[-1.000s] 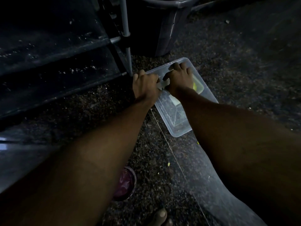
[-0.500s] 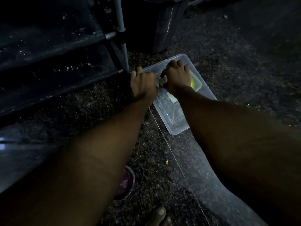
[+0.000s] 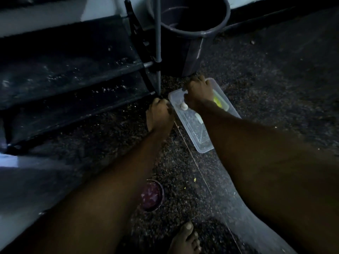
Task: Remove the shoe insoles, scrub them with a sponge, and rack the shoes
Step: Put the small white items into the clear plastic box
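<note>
Left arm: reaching forward and slightly rightward, bare, extended nearly straight.
Left hand point(image 3: 160, 114): curling into a loose fist, knuckles facing up, fingers tucked under; whether it is holding anything cannot be told in the dim light.
Right arm: stretching forward from the lower right, bare, angling leftward toward the other hand.
Right hand point(image 3: 199, 92): lying palm down, fingers bending and gripping, slightly ahead of the left hand and just beside it.
Foot point(image 3: 185, 239): showing bare at the bottom edge, toes pointing forward.
</note>
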